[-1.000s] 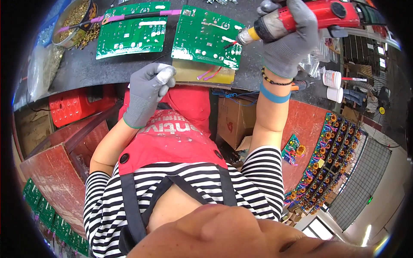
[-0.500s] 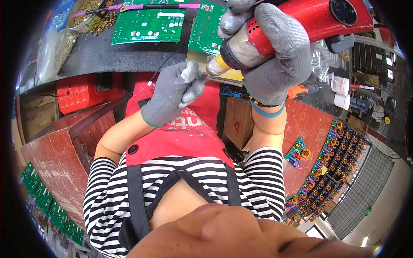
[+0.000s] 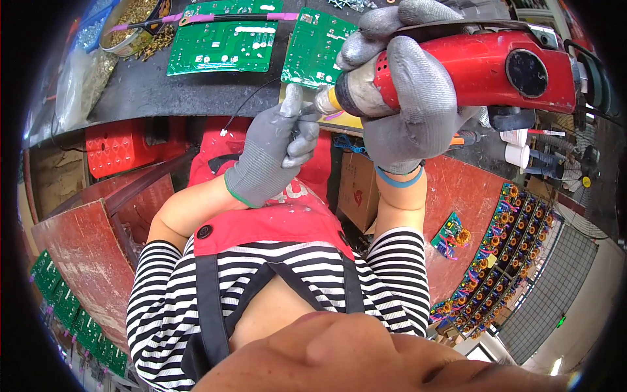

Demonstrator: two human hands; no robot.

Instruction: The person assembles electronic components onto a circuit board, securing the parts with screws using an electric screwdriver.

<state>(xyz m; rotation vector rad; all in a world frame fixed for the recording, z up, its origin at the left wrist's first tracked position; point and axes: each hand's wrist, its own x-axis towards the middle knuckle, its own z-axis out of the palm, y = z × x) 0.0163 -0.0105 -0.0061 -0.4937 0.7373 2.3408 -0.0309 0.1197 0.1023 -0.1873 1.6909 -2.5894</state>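
Observation:
A red power drill [image 3: 483, 68] with a pale, worn nose and a yellow ring lies in the grip of my right hand [image 3: 418, 108], gloved in grey; its nose points left. Right by the nose is my left hand [image 3: 274, 144], also gloved, with its thumb raised and the other fingers curled. Whatever those fingers hold, if anything, is hidden. Just beyond both hands, a green circuit board [image 3: 317, 49] lies at the table's near edge. A second green circuit board [image 3: 222, 42] is to its left, and a black cable with pink wrapping [image 3: 241, 17] crosses it.
A tub of brass-coloured screws [image 3: 134, 39] and a clear plastic bag [image 3: 81, 85] stand at the far left of the dark table [image 3: 176, 95]. White tubs [image 3: 516, 153] are at the right. Boards with copper coils [image 3: 503, 261] fill a rack at the lower right.
The drill has swung flatter and moved slightly down at its nose. My left hand has shifted right and its thumb has risen; the small dark piece seen at its fingertips is now hidden.

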